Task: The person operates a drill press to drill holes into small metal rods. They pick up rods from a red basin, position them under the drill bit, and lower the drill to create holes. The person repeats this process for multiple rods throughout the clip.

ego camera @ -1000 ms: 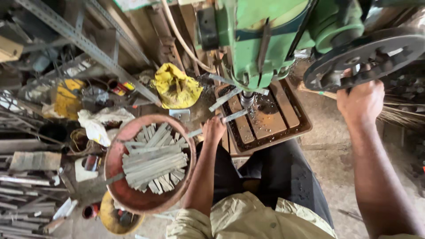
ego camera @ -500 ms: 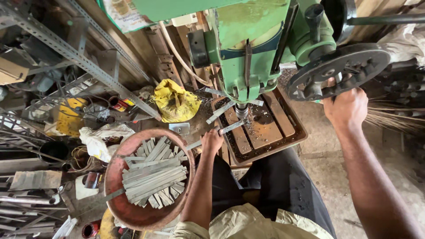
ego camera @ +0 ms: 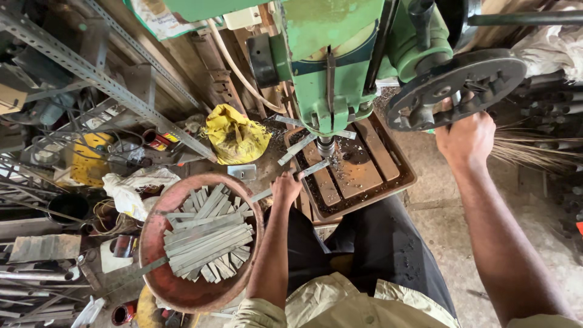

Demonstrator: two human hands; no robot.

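The left hand is closed around the near end of a flat grey metal strip, which slants up and away from the fingers toward the round steel chuck of a green-painted drill press. Just beyond that hand lies the rusty, rimmed press table, rectangular and littered with fine swarf. Close to the wrist's outer side sits a round reddish basin, its wall dull and scuffed, filled with a loose heap of similar cut strips (all thin, straight-edged and matte). The right hand is clenched on the lower rim of a dark, spoked cast feed wheel. Farther off past the left hand slumps a crumpled yellow bag.
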